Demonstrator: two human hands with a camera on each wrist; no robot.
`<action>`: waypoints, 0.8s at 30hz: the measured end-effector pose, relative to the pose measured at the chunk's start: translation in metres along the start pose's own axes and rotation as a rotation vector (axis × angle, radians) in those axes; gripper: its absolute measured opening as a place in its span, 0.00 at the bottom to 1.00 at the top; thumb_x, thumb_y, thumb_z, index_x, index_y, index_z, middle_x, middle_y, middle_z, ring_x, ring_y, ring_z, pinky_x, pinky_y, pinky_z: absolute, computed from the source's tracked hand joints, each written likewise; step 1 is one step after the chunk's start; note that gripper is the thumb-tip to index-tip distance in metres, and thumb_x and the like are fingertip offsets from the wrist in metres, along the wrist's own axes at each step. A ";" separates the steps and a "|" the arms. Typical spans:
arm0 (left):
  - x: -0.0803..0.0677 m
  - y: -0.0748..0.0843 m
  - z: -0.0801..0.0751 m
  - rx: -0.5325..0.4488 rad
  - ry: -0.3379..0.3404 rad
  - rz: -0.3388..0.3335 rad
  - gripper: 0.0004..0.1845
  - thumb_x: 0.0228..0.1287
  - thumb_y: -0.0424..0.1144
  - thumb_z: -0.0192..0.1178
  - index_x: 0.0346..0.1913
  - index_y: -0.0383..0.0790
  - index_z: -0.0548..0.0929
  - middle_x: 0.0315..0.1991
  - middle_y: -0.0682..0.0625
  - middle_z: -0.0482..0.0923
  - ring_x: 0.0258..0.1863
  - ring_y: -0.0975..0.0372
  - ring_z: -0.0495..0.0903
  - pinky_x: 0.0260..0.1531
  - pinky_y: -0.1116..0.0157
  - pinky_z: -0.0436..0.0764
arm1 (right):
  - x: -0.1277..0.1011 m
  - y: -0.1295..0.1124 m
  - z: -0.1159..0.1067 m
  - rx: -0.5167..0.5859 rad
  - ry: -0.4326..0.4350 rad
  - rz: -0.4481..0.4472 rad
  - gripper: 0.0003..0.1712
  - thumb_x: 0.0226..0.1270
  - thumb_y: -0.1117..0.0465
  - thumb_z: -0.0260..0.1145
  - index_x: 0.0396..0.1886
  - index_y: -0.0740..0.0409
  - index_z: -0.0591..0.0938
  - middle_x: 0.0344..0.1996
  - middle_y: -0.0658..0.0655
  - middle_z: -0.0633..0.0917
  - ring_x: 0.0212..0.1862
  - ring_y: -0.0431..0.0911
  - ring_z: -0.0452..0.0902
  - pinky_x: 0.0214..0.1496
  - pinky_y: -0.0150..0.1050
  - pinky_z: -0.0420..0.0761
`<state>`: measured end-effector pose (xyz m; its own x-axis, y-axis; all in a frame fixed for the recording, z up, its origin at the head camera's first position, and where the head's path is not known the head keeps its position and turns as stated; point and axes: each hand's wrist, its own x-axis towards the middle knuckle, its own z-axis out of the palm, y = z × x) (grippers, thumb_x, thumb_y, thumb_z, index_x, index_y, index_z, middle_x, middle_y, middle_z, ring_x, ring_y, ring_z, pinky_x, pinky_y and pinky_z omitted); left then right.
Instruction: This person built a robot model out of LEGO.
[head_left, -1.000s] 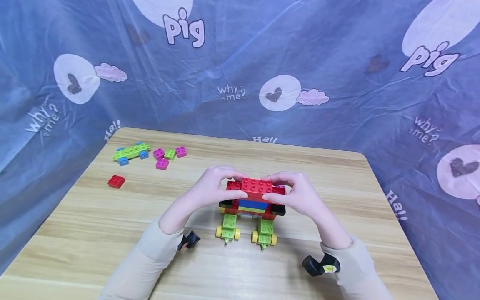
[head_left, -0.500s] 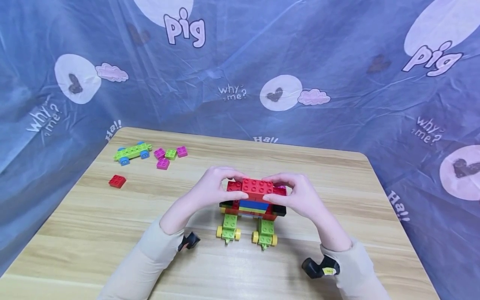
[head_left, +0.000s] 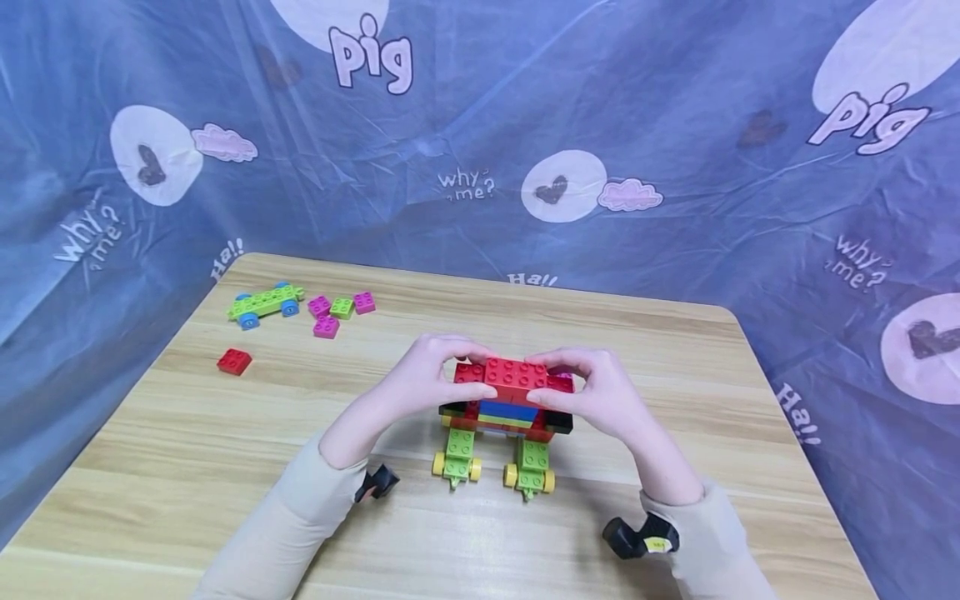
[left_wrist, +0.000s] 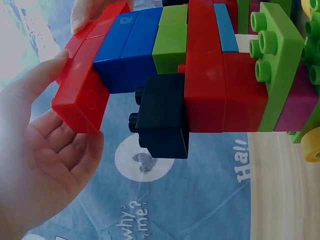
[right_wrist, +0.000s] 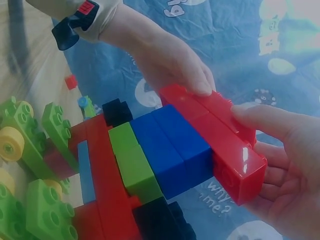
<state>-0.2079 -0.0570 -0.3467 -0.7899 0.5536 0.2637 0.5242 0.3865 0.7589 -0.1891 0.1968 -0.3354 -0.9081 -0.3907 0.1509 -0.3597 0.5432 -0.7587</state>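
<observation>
Both hands [head_left: 420,379] [head_left: 600,392] pinch red top brick [head_left: 516,375]; model's underside apparently wheeled.

Bright, even light; dim, bluish wrist views

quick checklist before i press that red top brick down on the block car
1. Left hand grips the left end of the red top brick: ok.
2. Right hand grips its right end: ok.
3. Brick sits over the blue layer, roughly lined up: ok.
4. Studs fully seated: cannot tell.
5. Block car rests on its yellow wheels on the table: ok.
6. Loose red brick lies well away from the hands: ok.
</observation>
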 end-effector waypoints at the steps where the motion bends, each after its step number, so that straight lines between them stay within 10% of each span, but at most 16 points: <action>1: 0.000 0.000 0.000 -0.002 0.000 0.001 0.22 0.53 0.43 0.73 0.51 0.36 0.85 0.45 0.47 0.87 0.48 0.57 0.84 0.54 0.56 0.80 | 0.000 0.000 0.000 0.001 0.002 0.001 0.21 0.53 0.59 0.77 0.48 0.58 0.87 0.43 0.56 0.89 0.42 0.44 0.84 0.45 0.38 0.82; 24: 0.001 -0.001 0.001 -0.006 0.010 -0.004 0.22 0.52 0.41 0.74 0.50 0.36 0.86 0.43 0.47 0.87 0.47 0.57 0.84 0.54 0.54 0.80 | -0.001 -0.001 0.001 0.012 0.008 0.023 0.21 0.51 0.60 0.78 0.47 0.56 0.87 0.41 0.53 0.89 0.42 0.43 0.84 0.45 0.41 0.82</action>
<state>-0.2086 -0.0563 -0.3480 -0.7954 0.5442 0.2666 0.5189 0.3843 0.7636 -0.1881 0.1965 -0.3354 -0.9177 -0.3724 0.1383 -0.3363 0.5432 -0.7693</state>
